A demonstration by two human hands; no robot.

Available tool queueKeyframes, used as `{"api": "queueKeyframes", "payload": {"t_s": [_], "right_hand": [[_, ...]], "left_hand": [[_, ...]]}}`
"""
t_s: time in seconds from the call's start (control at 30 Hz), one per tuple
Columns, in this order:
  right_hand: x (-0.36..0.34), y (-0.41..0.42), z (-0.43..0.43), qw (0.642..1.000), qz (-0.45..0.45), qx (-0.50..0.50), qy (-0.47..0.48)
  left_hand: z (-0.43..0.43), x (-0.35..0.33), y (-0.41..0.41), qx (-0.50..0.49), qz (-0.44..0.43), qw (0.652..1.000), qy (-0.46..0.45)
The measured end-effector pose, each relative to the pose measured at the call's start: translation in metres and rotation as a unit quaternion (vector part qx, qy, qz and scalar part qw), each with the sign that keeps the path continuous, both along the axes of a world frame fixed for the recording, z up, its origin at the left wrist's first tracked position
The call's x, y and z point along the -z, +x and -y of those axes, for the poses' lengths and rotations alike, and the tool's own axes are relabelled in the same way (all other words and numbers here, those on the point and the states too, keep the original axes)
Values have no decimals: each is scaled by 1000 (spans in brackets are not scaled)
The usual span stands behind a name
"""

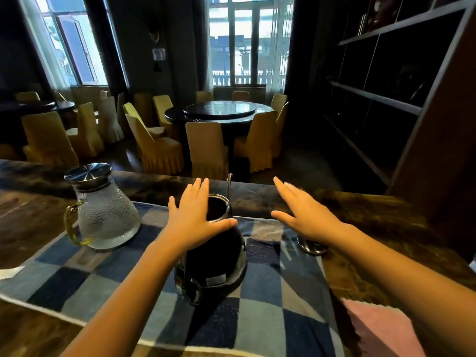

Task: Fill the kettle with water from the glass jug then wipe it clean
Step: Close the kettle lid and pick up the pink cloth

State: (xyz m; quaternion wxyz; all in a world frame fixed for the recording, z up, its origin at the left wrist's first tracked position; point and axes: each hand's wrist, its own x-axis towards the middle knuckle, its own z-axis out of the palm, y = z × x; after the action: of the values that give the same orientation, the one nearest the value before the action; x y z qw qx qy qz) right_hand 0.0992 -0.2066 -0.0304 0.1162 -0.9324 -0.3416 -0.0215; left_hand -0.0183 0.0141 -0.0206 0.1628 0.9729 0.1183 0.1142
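A: Two hands out, both empty. Left hand spread flat, palm down, over the kettle's open mouth; thumb looks to rest on the rim, fingers reach past the far edge. Cannot tell whether the palm presses down.

B: And the right?

A: Right hand also spread wide, fingers apart, holding nothing. It hovers off to the kettle's right, above a small shiny round piece on the counter, possibly the kettle lid, too hidden to say.

B: Where do the task's things sit?

A: Kettle upright, mid-mat, on the blue checked cloth. Glass jug stands to its left, near but apart, steel lid on, yellow handle turned left. Pink cloth lies at the lower right, near the counter edge.

B: Step in hand, by your reading?

A: Pouring not yet begun, I judge. To do it well: clear the left hand off the mouth, steady the kettle body low with one hand, take the jug by its handle with the other. Jug's textured glass may be slick; grip firmly, tip slowly, aim at the centre of the opening. Pink cloth afterwards.
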Motion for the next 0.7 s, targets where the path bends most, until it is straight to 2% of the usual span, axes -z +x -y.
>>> {"api": "queueKeyframes", "payload": {"t_s": [0.17, 0.27, 0.37, 0.6, 0.7], "right_hand": [[38, 34, 28, 990, -25, 123, -65], [61, 49, 37, 982, -71, 166, -48], [74, 57, 42, 980, -82, 181, -22], [85, 63, 43, 979, -61, 188, -55], [70, 68, 27, 987, -64, 146, 9]], "left_hand": [[4, 13, 2, -56, 74, 995, -39], [3, 12, 2, -77, 73, 988, -109], [4, 10, 0, -78, 64, 979, -177], [4, 11, -1, -87, 71, 970, -216], [3, 12, -1, -94, 84, 966, -226]]}}
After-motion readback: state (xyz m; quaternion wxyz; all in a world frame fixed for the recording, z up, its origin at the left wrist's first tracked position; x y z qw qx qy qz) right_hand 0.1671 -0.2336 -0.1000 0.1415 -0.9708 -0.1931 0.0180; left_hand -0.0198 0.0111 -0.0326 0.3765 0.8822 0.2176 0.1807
